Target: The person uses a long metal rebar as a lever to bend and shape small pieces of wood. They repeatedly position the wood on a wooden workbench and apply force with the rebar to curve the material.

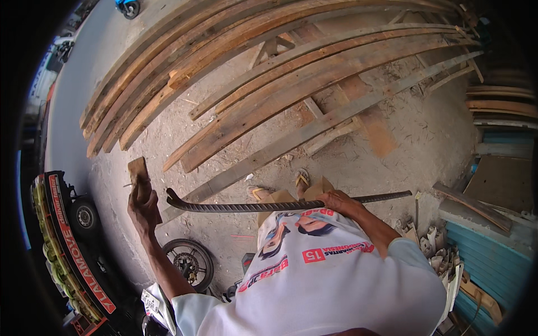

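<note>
My left hand [143,206] is raised on the left, closed around a short piece of wood [137,167]. A thin nail-like spike sticks out sideways from that wood. My right hand [338,202] grips a long ribbed steel pry bar [241,207] near my waist. The bar lies nearly level across my front, its hooked, split end pointing toward my left hand without touching it. Its straight end runs out past my right forearm.
Long weathered planks [263,117] lie side by side ahead on wooden supports, over a dusty floor. A grey board [314,131] is nearest my feet. A motorbike wheel [189,264] stands lower left, a truck [73,241] beyond it. Wood scraps [445,255] are stacked at right.
</note>
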Motion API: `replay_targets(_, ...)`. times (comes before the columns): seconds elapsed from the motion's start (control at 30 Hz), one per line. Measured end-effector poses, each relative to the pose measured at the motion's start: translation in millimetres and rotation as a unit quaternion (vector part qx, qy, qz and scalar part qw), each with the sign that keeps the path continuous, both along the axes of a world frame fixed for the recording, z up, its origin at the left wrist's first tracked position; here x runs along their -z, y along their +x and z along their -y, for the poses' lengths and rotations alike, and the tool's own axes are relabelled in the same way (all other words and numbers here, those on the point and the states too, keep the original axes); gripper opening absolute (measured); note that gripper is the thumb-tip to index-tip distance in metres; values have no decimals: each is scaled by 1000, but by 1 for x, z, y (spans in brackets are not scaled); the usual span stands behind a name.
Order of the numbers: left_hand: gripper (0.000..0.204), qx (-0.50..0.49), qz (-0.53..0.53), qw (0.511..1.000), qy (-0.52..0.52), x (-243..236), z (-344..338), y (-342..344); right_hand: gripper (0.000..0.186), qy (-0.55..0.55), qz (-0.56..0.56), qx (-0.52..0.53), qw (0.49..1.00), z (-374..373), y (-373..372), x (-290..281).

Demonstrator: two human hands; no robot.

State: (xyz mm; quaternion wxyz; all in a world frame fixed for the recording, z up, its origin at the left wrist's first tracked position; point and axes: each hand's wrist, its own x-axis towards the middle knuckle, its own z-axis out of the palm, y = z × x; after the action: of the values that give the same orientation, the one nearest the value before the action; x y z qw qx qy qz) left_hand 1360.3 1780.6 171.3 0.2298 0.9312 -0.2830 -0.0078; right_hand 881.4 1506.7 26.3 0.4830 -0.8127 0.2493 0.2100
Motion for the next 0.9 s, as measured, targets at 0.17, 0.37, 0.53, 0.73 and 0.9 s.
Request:
replay_targets(0.17, 53, 212, -273, 938, 9, -43, 178, -77, 41, -10, -42, 41, 998, -1, -47, 52)
replay_targets(0.37, 54, 428, -251, 868, 5, -65, 343, -195, 26, -27, 123, 58, 990, -6, -69, 59)
replay_targets(0.53, 61, 406, -309, 860, -5, -67, 339, -208, 21, -18, 79, 40, 996, 5, -71, 57)
replay_targets(0.73, 69, 349, -381, 819, -248, 25, 203, -164, 19, 37, 23, 83, 996, -2, -18, 18)
replay_targets(0.9, 77, 281, -262, 912, -144, 53, 39, -139, 28, -146, 46, -89, 984, -14, 54, -46)
